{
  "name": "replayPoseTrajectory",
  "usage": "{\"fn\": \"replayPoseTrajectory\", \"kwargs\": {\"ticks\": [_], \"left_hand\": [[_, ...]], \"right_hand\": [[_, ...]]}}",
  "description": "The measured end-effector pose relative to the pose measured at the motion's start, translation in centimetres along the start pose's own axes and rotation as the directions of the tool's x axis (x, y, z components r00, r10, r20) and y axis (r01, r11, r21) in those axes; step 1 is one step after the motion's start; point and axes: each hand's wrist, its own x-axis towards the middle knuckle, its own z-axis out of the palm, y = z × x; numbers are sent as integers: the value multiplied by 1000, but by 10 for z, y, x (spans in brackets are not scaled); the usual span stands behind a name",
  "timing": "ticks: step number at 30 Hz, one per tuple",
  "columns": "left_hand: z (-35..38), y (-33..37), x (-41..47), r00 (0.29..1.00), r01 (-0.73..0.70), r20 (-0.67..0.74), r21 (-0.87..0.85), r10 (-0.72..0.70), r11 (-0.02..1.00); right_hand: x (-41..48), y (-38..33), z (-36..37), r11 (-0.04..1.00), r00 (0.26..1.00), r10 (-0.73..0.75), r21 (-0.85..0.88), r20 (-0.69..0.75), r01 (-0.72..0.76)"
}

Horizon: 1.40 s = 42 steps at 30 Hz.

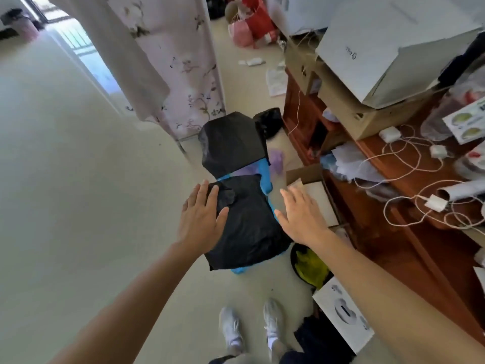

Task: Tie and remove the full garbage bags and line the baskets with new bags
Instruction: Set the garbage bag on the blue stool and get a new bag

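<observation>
Control: Hands first. How are they set?

Operator: I see both spread wide, fingers straight, holding nothing. My left hand [202, 216] lies over the left edge of the black garbage bag [246, 227]; I cannot tell whether it presses or only hovers. My right hand [301, 216] is just beside the bag's right edge, thumb near the rim of the blue basket [265, 179].

Control: And the bag itself?

Operator: It drapes over that basket on the floor [78, 179], between my hands, with blue showing at the far rim and the near foot. Just beyond stands a second black-lined basket [231, 143], with a purple bag [277, 158] showing between the two.

Control: Room to move?

Operator: Open floor stretches away on the left. The right is tight. An open cardboard box [315, 190] sits just past my right fingers. Behind it the wooden surface [401, 166], carrying a white charger [435, 203], cables and boxes, runs along that whole side. A small bin [312, 266] with something yellow in it stands under my right forearm.
</observation>
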Motion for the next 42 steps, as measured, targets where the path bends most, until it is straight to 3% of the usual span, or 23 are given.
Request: {"fn": "replayPoseTrajectory", "kwargs": {"ticks": [5, 10, 16, 20, 25, 31, 36, 39, 42], "left_hand": [[131, -49, 64, 986, 21, 168, -39, -14, 999], [277, -88, 98, 931, 13, 365, 37, -26, 999], [362, -117, 88, 898, 63, 434, 32, -71, 997], [344, -136, 78, 898, 71, 438, -41, -46, 997], [307, -172, 85, 907, 223, 393, -138, -153, 965], [247, -220, 82, 911, 386, 246, -218, -332, 896], [139, -237, 50, 893, 444, 61, -280, -446, 851], [61, -242, 14, 860, 462, -78, -298, -504, 835], [-5, -252, -41, 811, 471, -252, -255, -528, 845]], "right_hand": [[59, 5, 102, 986, 976, 144, 66, 165, -156], [93, 12, 230, 941, 897, 261, 114, 356, -319], [104, 12, 313, 839, 836, 464, 157, 294, -520], [111, -3, 309, 785, 782, 438, 235, 444, -574], [140, -40, 278, 825, 888, 243, 397, 391, -401], [153, -95, 250, 638, 847, 111, 616, 520, -462], [138, -153, 190, 414, 806, 239, 694, 542, -589], [126, -196, 149, 408, 709, 144, 612, 690, -678], [115, -245, 116, 461, 570, -173, 578, 803, -674]]}}
